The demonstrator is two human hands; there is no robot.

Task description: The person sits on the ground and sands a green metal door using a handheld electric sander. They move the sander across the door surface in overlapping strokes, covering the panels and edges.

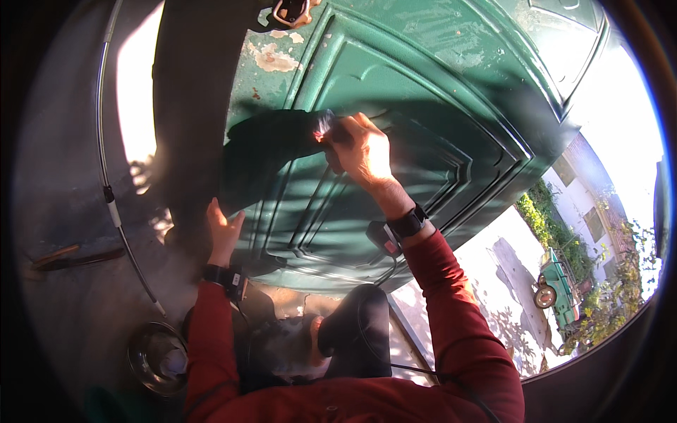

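Observation:
A green embossed metal door [395,77] with raised panel lines fills the middle, its paint worn near the upper left edge. My right hand [367,151] is closed round a small dark thing [325,125] with pale and reddish patches, held at the panel; its exact kind is hard to make out. My left hand [224,231], lower and to the left, has its fingers spread beside the door's left edge; whether it touches the door I cannot tell. Both wrists carry dark straps with small boxes.
A metal bowl [141,359] with something pale inside stands at lower left. A thin metal rod [104,141] runs down the left side. Long narrow pieces [77,259] lie on the floor. A latch [290,13] tops the door. Outside, a green vehicle [557,292] stands by plants.

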